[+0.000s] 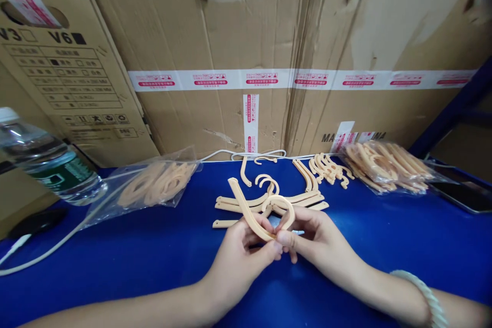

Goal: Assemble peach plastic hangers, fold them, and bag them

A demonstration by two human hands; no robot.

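Observation:
My left hand [238, 259] grips a beige plastic hanger arm [245, 206], whose free end points up and to the left. Between the thumb and fingers of my right hand [325, 238] is a curved beige hanger hook [291, 209]. The two pieces meet at my fingertips, which hide the joint, so I cannot tell whether they are locked together. Just beyond my hands lie several hangers [303, 198] with hooks, partly covered by my hands. Farther back are loose hanger arms [306, 175] and a small pile of loose hooks [329, 168].
Clear bags of hanger parts lie left [157, 184] and right [386, 166] on the blue table [154, 256]. A water bottle [49, 159], a black object [36, 221] and a white cable [49, 253] are at left. A phone [467, 196] lies far right. Cardboard boxes [215, 118] stand behind.

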